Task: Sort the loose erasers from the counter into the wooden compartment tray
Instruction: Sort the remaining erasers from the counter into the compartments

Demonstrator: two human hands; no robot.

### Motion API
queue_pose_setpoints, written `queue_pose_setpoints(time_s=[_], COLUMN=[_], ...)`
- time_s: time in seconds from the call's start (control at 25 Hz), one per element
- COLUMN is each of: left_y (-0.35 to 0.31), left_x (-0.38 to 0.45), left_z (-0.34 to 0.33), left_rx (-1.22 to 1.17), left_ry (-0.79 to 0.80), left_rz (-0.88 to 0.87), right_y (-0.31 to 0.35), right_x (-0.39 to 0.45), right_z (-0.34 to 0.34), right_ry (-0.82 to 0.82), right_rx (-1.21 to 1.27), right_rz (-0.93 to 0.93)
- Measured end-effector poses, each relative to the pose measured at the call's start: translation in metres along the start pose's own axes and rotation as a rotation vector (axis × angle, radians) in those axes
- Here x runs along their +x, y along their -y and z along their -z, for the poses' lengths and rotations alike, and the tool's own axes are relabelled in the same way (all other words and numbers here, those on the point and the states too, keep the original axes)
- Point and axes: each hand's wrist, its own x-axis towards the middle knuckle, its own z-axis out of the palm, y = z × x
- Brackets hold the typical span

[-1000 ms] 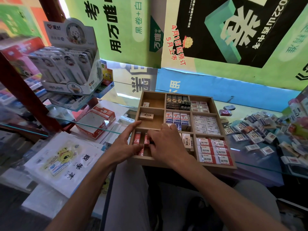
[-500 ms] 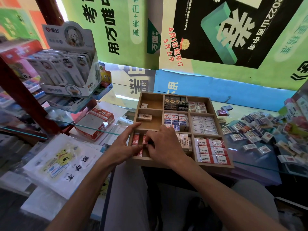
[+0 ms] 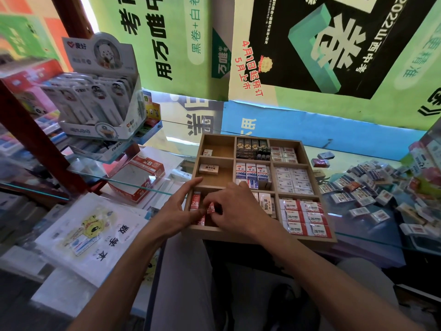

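over the near-left compartment of the wooden compartment tray (image 3: 262, 236), the right hand (image 3: 238, 209) pinches a small red 2b eraser (image 3: 211, 208), seemingly seating it; the left hand (image 3: 177, 209), fingers straight, steadies beside it. next probably calls for reaching right to the loose erasers (image 3: 367, 187) heaped on the glass counter (image 3: 358, 218).

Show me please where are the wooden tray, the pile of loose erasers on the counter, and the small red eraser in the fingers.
wooden tray (image 3: 260, 236): head view, on its bare front wall.
pile of loose erasers (image 3: 362, 187): head view, middle of the heap, right of the tray.
small red eraser (image 3: 211, 208): head view, on its red wrapper between fingertips.
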Motion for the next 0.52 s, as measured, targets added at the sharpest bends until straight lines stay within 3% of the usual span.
queue_pose_setpoints(time_s=[0.2,0.52], left_y=[0.0034,0.0005], left_x=[0.0002,-0.0014], left_z=[0.0011,0.0003], left_rx=[-0.008,0.0], left_ry=[0.005,0.02], left_rz=[-0.009,-0.002], right_y=[0.0028,0.001], right_x=[0.004,0.0073], right_z=[0.0042,0.0025], right_ry=[0.07,-0.079], right_rx=[-0.04,0.088], right_rz=[0.035,0.003])
